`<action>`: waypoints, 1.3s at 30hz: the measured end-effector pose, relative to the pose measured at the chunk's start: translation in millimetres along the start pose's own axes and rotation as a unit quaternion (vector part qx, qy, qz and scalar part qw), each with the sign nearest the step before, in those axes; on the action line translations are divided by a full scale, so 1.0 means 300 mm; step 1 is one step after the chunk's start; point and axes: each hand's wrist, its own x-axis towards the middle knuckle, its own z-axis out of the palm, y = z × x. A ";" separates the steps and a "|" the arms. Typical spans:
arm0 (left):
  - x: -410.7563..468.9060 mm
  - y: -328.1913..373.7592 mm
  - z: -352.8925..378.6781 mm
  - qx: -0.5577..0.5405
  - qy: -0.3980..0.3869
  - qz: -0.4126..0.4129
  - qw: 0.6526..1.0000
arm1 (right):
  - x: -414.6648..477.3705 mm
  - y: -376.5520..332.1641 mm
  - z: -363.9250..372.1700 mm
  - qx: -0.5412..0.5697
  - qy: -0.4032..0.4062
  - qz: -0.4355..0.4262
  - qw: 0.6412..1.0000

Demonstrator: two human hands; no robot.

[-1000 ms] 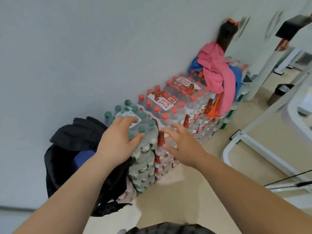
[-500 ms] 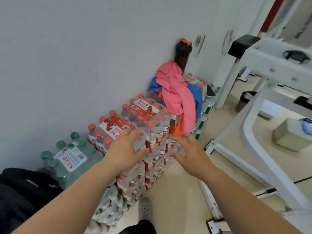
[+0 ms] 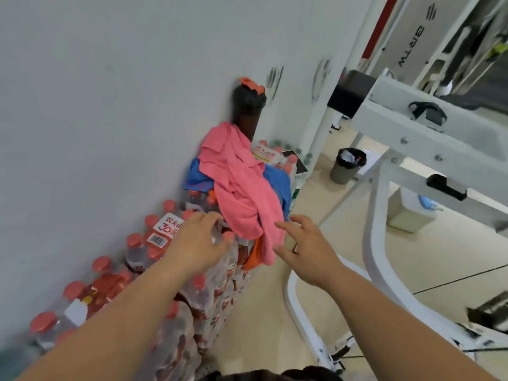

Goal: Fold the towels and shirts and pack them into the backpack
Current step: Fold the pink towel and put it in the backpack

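You're facing a grey wall [image 3: 110, 105] with shrink-wrapped bottle packs [image 3: 214, 292] stacked along its foot and a white frame [image 3: 376, 215] on your right.

Your left grip [image 3: 198, 240] is open, fingers spread over the caps of the top pack, holding nothing. My guess is that it steadies you as you lean in. Your right grip [image 3: 305, 251] is open too, fingers splayed and slightly curved, thumb apart, empty. It hovers just beside the hanging end of the pink cloth [image 3: 242, 193]; whether a fingertip touches the fabric I can't tell. That spread looks like readiness to gather the cloth.

The pink cloth lies crumpled on the packs ahead of both grips, draped over the front edge so its tail hangs down the side of the stack. It looks thin, limp and wrinkled, wholly unfolded; towel or shirt, I can't say. A blue cloth [image 3: 277, 182] shows beneath it on both sides, and an orange cloth [image 3: 254, 254] peeks out below, near the tail. The pack tops seem to serve as the surface for this heap.

Behind the heap a dark flask [image 3: 247, 105] with an orange lid stands against the wall. A bin [image 3: 347, 166] sits farther off on the floor. Nothing looks folded yet, and the backpack is out of view.
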 end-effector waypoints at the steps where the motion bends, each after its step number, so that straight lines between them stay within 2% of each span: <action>1: 0.035 -0.005 0.002 0.004 -0.007 -0.007 1.000 | 0.030 0.006 0.000 0.001 -0.006 0.002 1.000; 4: 0.135 -0.029 0.019 -0.011 -0.042 -0.041 0.998 | 0.130 0.027 -0.001 -0.008 -0.033 -0.004 0.999; 7: 0.235 -0.045 0.053 -0.064 -0.038 -0.086 0.993 | 0.257 0.050 -0.005 -0.017 -0.052 -0.035 0.998; 12: 0.358 -0.040 0.102 -0.104 0.021 -0.221 0.970 | 0.471 0.100 0.000 -0.055 -0.086 -0.128 0.986; 15: 0.394 -0.009 0.115 -0.116 0.056 -0.272 0.954 | 0.574 0.120 0.000 -0.075 -0.094 -0.191 0.974; 19: 0.414 0.022 0.134 -0.146 0.086 -0.325 0.930 | 0.664 0.164 0.022 -0.045 -0.092 -0.255 0.961; 23: 0.404 0.078 0.154 -0.243 0.166 -0.370 0.881 | 0.699 0.199 0.044 0.005 -0.074 -0.303 0.950; 28: 0.366 0.136 0.112 -0.328 0.253 -0.344 0.843 | 0.733 0.161 0.020 0.029 0.002 -0.329 0.944; 32: 0.322 0.208 0.003 -0.336 0.305 -0.282 0.845 | 0.768 0.033 -0.042 0.090 0.039 -0.360 0.928; 36: 0.273 0.295 -0.132 -0.311 0.339 -0.213 0.862 | 0.815 -0.157 -0.115 0.129 -0.025 -0.465 0.876; 39: 0.204 0.337 -0.223 -0.281 0.351 -0.196 0.871 | 0.805 -0.278 -0.147 0.132 -0.100 -0.514 0.842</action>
